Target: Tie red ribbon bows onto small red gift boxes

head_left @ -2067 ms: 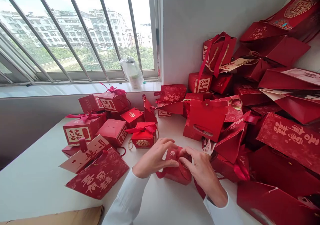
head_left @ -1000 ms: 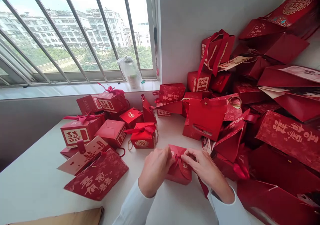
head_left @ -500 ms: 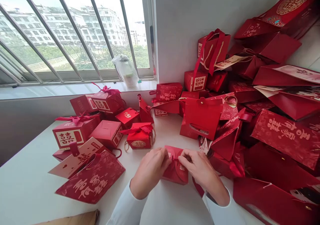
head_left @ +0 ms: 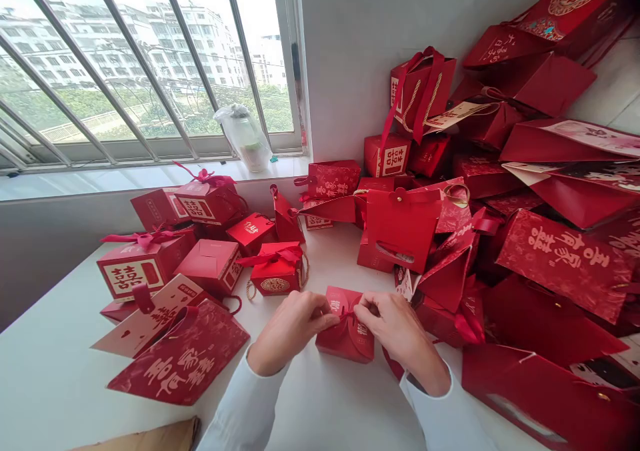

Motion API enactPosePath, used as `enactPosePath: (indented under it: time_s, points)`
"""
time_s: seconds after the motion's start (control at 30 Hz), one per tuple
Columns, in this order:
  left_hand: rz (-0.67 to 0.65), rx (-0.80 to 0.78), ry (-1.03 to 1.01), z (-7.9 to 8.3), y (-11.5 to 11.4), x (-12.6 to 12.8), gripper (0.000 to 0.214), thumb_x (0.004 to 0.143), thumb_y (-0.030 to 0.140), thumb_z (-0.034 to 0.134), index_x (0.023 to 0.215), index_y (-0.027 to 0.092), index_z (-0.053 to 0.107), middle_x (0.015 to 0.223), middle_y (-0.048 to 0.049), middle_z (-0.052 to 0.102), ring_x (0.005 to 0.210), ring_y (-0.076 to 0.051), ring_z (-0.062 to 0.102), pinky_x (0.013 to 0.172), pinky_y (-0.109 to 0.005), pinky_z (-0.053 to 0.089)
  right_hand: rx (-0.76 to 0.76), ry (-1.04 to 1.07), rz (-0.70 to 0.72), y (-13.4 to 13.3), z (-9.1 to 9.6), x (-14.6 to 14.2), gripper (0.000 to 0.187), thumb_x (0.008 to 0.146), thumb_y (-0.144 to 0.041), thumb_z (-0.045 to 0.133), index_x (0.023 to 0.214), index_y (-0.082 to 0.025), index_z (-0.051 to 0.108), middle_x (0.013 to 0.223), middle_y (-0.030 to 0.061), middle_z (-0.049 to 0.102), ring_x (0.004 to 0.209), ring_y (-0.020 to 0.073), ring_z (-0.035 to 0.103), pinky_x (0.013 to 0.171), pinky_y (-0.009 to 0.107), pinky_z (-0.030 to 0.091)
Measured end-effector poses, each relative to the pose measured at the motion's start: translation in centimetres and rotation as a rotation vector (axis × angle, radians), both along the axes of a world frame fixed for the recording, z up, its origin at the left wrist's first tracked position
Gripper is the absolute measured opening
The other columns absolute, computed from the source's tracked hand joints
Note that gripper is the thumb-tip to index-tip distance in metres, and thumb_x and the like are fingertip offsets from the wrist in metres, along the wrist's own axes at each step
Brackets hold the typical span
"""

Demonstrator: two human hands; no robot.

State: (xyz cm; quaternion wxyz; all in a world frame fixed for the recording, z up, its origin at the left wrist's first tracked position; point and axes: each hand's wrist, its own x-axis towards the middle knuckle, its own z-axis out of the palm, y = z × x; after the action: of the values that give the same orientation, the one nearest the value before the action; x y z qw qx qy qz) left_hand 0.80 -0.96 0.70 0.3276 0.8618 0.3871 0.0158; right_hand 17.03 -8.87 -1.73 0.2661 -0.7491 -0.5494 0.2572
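A small red gift box (head_left: 347, 341) with pale printed characters lies on the white table in front of me. Across its top runs a thin red ribbon (head_left: 346, 315), drawn together at the middle. From the left, my left hand (head_left: 299, 327) pinches one side of the ribbon between thumb and forefinger. My right hand (head_left: 387, 321) pinches the ribbon from the other side, its fingers curled over the box's right edge. The ribbon's ends are mostly hidden by my fingertips. Just beyond the box stands a smaller red box with a bow (head_left: 276, 277) and gold cord.
Several red boxes (head_left: 207, 264) and a triangular red bag (head_left: 183, 351) stand on the left. A large pile of red gift bags (head_left: 565, 257) fills the right side. A plastic-wrapped cup (head_left: 247, 137) sits on the windowsill. Brown cardboard (head_left: 150, 437) lies at the front edge.
My left hand has shifted a little left and turned, uncovering more of the box's left side. Both hands stay at the ribbon. The whole view has moved slightly.
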Motion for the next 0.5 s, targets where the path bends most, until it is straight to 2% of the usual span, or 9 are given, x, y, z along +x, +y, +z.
enactPosePath:
  time_s: [0.13, 0.3, 0.5]
  points:
    - [-0.06, -0.107, -0.045, -0.2, 1.0, -0.3, 0.032, 0.08, 0.035, 0.051, 0.056, 0.015, 0.043, 0.054, 0.0046, 0.032, 0.054, -0.008, 0.024, 0.048, -0.022, 0.019, 0.002, 0.058, 0.039, -0.1, -0.5, 0.3, 0.027, 0.08, -0.025, 0.043, 0.057, -0.019, 0.055, 0.054, -0.0017, 0.059, 0.052, 0.0118, 0.048, 0.054, 0.024, 0.03]
    - [-0.139, -0.155, -0.041, -0.7, 1.6, -0.7, 0.027, 0.077, 0.034, 0.053, 0.059, 0.013, 0.054, 0.053, 0.0051, 0.035, 0.053, -0.007, 0.026, 0.048, -0.021, 0.02, 0.006, 0.022, 0.037, -0.1, -0.8, 0.5, 0.026, 0.08, -0.027, 0.045, 0.058, -0.019, 0.056, 0.055, -0.0004, 0.061, 0.054, 0.0133, 0.051, 0.055, 0.024, 0.032]
    - [-0.157, -0.19, -0.027, -0.5, 1.8, -1.3, 0.017, 0.073, 0.028, 0.055, 0.062, 0.015, 0.054, 0.053, 0.0052, 0.043, 0.052, -0.008, 0.032, 0.047, -0.02, 0.023, -0.004, -0.024, 0.021, -0.4, -0.6, 0.3, 0.026, 0.081, -0.029, 0.046, 0.058, -0.02, 0.054, 0.055, -0.0015, 0.059, 0.055, 0.0132, 0.05, 0.056, 0.024, 0.031]
